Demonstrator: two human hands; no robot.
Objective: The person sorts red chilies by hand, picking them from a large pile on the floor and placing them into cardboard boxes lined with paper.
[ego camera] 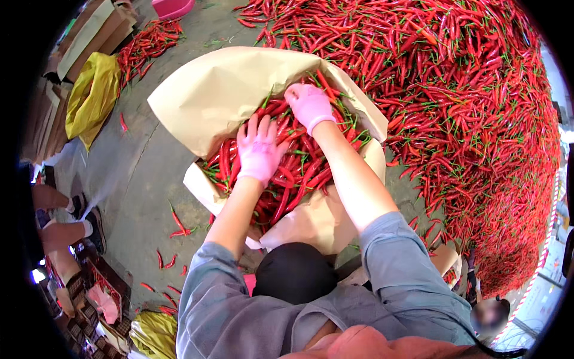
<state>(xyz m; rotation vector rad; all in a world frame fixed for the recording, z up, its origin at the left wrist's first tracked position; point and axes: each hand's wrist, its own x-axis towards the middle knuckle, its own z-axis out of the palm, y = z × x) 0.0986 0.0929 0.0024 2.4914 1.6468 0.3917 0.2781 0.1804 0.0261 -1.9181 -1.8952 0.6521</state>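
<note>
Directly before me stands a container lined with tan paper (215, 94), its sheets folded outward on several sides. Red chili peppers (298, 172) with green stems fill it. My left hand (258, 150), in a pink glove, lies flat on the peppers near the left side, fingers apart. Farther back, my right hand (310, 104), also in a pink glove, rests on peppers by the far right edge of the paper. Its fingers are bent down, and their tips are partly hidden, so I cannot tell whether they grip any pepper.
A large heap of red chilies (448, 94) spreads right and behind. Left are a yellow sack (93, 96), flattened cardboard (92, 36), a smaller chili pile (150, 45) and a person's legs (63, 224). Loose chilies (177, 220) dot the concrete floor; a pink plastic item (172, 6) stands behind.
</note>
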